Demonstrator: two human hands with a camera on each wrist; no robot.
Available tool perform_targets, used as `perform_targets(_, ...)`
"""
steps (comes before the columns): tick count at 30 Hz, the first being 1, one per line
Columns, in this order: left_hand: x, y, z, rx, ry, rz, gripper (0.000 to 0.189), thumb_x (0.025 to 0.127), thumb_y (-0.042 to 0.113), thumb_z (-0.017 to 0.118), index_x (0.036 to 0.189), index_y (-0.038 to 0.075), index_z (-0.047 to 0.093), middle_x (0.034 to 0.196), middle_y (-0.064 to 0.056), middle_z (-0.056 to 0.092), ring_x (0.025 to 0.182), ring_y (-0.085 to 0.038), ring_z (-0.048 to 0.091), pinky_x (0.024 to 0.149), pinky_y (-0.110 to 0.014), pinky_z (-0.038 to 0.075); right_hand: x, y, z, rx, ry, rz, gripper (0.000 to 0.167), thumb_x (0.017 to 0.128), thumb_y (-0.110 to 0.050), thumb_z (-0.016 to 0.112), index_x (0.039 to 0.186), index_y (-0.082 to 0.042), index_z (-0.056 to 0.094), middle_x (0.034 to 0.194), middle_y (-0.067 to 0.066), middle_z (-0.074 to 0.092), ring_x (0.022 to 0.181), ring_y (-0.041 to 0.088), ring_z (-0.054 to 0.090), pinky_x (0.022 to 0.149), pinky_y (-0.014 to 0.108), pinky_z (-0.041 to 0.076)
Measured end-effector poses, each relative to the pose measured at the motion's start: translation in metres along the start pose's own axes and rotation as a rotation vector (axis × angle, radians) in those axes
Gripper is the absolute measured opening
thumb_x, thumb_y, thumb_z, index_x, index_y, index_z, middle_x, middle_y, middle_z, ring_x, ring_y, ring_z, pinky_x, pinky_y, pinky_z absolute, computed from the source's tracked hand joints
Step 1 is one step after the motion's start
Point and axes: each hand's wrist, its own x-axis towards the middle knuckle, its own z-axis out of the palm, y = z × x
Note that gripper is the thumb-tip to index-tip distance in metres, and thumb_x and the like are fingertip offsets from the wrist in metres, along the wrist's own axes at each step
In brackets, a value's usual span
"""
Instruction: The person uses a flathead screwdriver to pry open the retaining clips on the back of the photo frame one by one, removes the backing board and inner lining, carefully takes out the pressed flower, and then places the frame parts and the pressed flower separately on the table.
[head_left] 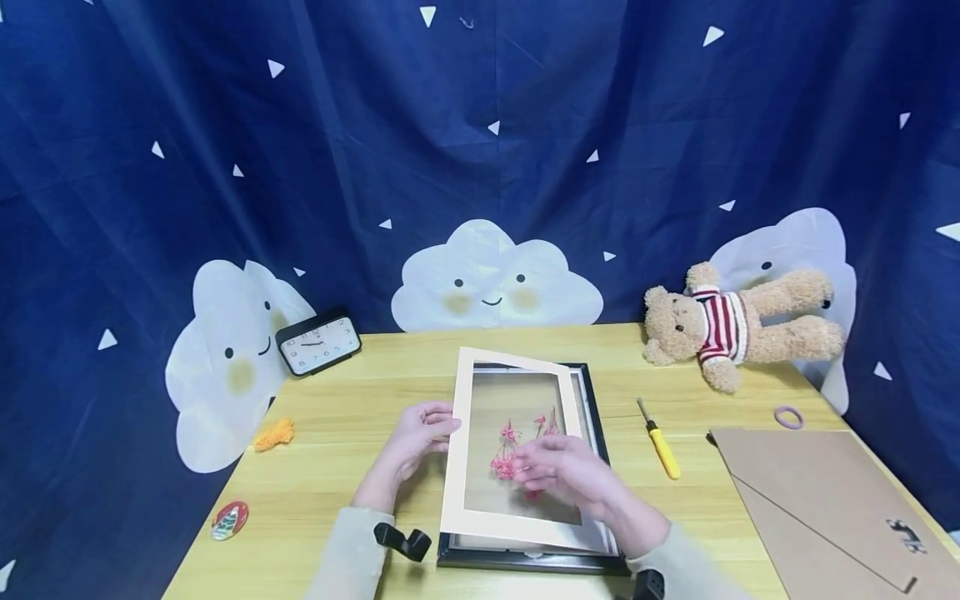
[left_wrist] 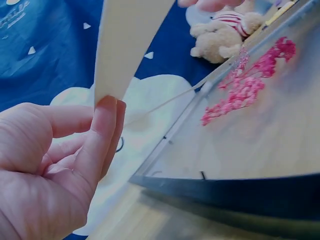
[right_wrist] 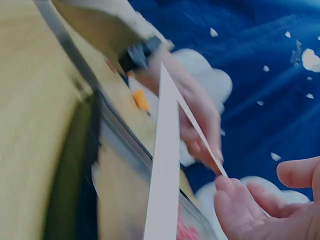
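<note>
A white mat board point(head_left: 460, 433) with a rectangular opening is raised at a tilt over a black picture frame point(head_left: 532, 562). My left hand point(head_left: 416, 437) pinches the mat's left strip between thumb and fingers, which the left wrist view shows close up. Over the mat's lower right part is my right hand point(head_left: 570, 475), slightly blurred, its fingers loosely bent. In the right wrist view the right hand's fingertips point(right_wrist: 230, 192) are close to the mat's thin edge; whether they touch it I cannot tell. Pink dried flowers point(left_wrist: 240, 90) lie on the frame's clear pane, partly hidden by the right hand in the head view.
Right of the frame lies a yellow-handled screwdriver point(head_left: 663, 450). Brown backing board point(head_left: 825, 500), a purple ring point(head_left: 788, 417) and a teddy bear point(head_left: 731, 325) are farther right. On the left are a clock point(head_left: 318, 343), orange yarn point(head_left: 274, 435) and a round badge point(head_left: 229, 521).
</note>
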Motion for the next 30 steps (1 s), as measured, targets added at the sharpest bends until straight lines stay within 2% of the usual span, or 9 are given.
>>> perform_targets(3,-0.002,0.004,-0.006,-0.041,0.035,-0.002,0.038,0.081,-0.001,0.067,0.114,-0.010,0.053,0.092,-0.009,0.065,0.072,-0.015,0.062,0.056,-0.023,0.054,-0.007,-0.007,-0.016,-0.085,0.177,-0.060,0.038,0.089,-0.011,0.059,0.116,0.015,0.049,0.107,0.024,0.059,0.092,0.029,0.061,0.089,0.042,0.050)
perform_targets(6,-0.003,0.008,-0.007,-0.072,0.066,0.006,0.038,0.080,-0.002,0.068,0.114,-0.010,0.053,0.092,-0.008,0.065,0.071,-0.015,0.062,0.054,-0.022,0.053,-0.011,-0.010,-0.028,-0.187,0.381,-0.112,0.035,0.089,-0.009,0.060,0.115,0.013,0.051,0.104,0.021,0.059,0.088,0.025,0.060,0.082,0.034,0.053)
perform_targets(9,-0.004,0.011,-0.004,-0.081,0.060,0.022,0.040,0.080,-0.001,0.068,0.115,-0.011,0.052,0.092,-0.008,0.066,0.073,-0.015,0.063,0.054,-0.023,0.054,-0.012,-0.011,-0.037,-0.226,0.491,-0.123,0.034,0.089,-0.006,0.060,0.117,0.012,0.052,0.102,0.019,0.059,0.086,0.023,0.060,0.076,0.029,0.054)
perform_targets(14,-0.002,0.011,0.005,-0.089,0.023,0.032,0.041,0.081,-0.001,0.068,0.117,-0.012,0.051,0.092,-0.008,0.066,0.074,-0.016,0.064,0.057,-0.025,0.056,-0.013,-0.009,-0.050,-0.199,0.497,-0.105,0.041,0.089,-0.002,0.058,0.124,0.014,0.046,0.107,0.020,0.055,0.089,0.020,0.059,0.078,0.032,0.054)
perform_targets(17,-0.001,0.011,0.009,-0.096,0.024,0.035,0.040,0.081,-0.001,0.068,0.117,-0.011,0.052,0.093,-0.008,0.066,0.074,-0.017,0.064,0.058,-0.026,0.056,-0.014,-0.006,-0.059,-0.225,0.509,-0.093,0.043,0.089,-0.003,0.059,0.125,0.014,0.045,0.110,0.021,0.054,0.091,0.018,0.058,0.080,0.033,0.054)
perform_targets(23,0.002,0.009,0.016,-0.099,0.013,0.045,0.038,0.081,-0.002,0.067,0.116,-0.010,0.053,0.091,-0.007,0.066,0.072,-0.016,0.064,0.055,-0.025,0.055,-0.014,-0.001,-0.079,-0.257,0.496,-0.059,0.048,0.090,-0.007,0.058,0.128,0.016,0.040,0.112,0.024,0.051,0.093,0.023,0.057,0.081,0.035,0.053)
perform_targets(27,0.004,0.007,0.021,-0.097,0.006,0.038,0.038,0.081,-0.002,0.066,0.116,-0.009,0.053,0.090,-0.006,0.065,0.070,-0.015,0.062,0.053,-0.023,0.054,-0.016,0.002,-0.091,-0.288,0.479,-0.029,0.043,0.090,-0.010,0.059,0.122,0.015,0.046,0.102,0.014,0.058,0.085,0.016,0.056,0.076,0.028,0.051)
perform_targets(30,0.005,0.007,0.024,-0.091,0.002,0.037,0.039,0.081,-0.001,0.067,0.117,-0.009,0.053,0.090,-0.006,0.065,0.070,-0.014,0.062,0.053,-0.023,0.054,-0.018,0.003,-0.097,-0.215,0.457,-0.009,0.035,0.089,-0.009,0.059,0.116,0.014,0.051,0.086,0.004,0.058,0.074,0.011,0.053,0.068,0.024,0.049)
